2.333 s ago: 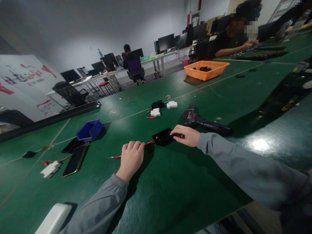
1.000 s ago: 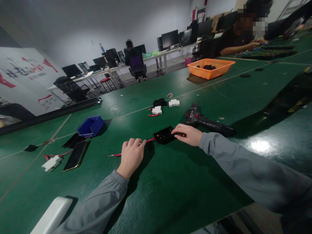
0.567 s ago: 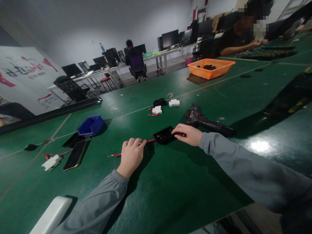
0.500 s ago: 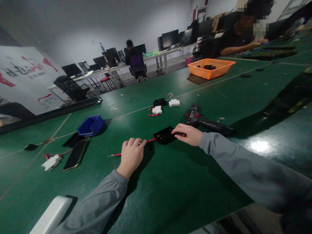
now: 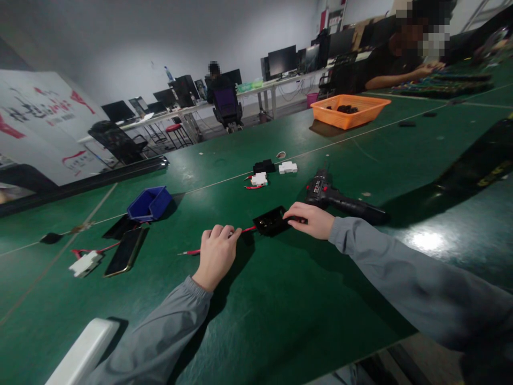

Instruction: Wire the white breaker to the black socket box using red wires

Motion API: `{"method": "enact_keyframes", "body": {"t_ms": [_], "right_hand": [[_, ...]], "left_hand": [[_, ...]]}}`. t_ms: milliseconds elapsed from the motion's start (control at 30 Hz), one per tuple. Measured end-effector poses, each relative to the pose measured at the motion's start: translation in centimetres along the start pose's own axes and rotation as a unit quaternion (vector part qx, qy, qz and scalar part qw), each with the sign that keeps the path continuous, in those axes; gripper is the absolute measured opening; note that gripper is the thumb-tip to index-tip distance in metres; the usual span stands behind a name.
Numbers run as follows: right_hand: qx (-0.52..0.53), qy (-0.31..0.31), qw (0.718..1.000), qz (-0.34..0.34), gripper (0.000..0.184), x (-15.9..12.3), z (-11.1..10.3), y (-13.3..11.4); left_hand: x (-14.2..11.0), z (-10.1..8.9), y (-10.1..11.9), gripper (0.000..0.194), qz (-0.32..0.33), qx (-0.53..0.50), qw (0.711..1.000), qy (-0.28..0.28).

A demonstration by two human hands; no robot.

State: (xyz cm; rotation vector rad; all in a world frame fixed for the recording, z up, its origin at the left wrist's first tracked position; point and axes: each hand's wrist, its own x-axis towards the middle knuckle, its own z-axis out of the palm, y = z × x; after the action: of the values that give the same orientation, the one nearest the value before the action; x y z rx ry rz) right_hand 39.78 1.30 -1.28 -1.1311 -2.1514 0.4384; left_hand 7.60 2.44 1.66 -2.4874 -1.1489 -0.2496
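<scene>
A small black open case (image 5: 272,220) lies on the green table, with bits of brassy metal inside. From its left end runs a red wire (image 5: 249,229), which passes under my left hand (image 5: 217,251) and shows a bare tip on the far side. My left fingers are closed on that wire. At the case's right end, my right hand (image 5: 310,220) pinches a dark slim piece (image 5: 297,218) whose kind I cannot make out; the fingers partly cover it. Just beyond my right hand lies a black cordless drill (image 5: 332,198), its bit pointing away.
Beyond the case sit white modules (image 5: 259,179) with red wires and a black block (image 5: 264,166). A blue bin (image 5: 149,204), a phone (image 5: 125,251) and a white wired module (image 5: 85,263) lie left. An orange basket (image 5: 348,112) stands farther back; a co-worker (image 5: 395,69) sits at right.
The view has shifted slightly, so things appear a little higher and farther right. Both hands keep their holds on the wire and at the case's end.
</scene>
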Motion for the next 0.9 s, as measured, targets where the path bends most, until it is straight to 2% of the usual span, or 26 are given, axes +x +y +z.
{"method": "enact_keyframes", "body": {"t_ms": [533, 900], "right_hand": [[0.002, 0.000, 1.000, 0.009, 0.023, 0.05, -0.23, -0.55], [0.006, -0.002, 1.000, 0.004, 0.022, 0.08, -0.34, -0.80]], "left_hand": [[0.07, -0.07, 0.18, 0.031, -0.009, 0.012, 1.000, -0.001], [-0.07, 0.42, 0.12, 0.029, 0.001, 0.015, 1.000, 0.019]]}}
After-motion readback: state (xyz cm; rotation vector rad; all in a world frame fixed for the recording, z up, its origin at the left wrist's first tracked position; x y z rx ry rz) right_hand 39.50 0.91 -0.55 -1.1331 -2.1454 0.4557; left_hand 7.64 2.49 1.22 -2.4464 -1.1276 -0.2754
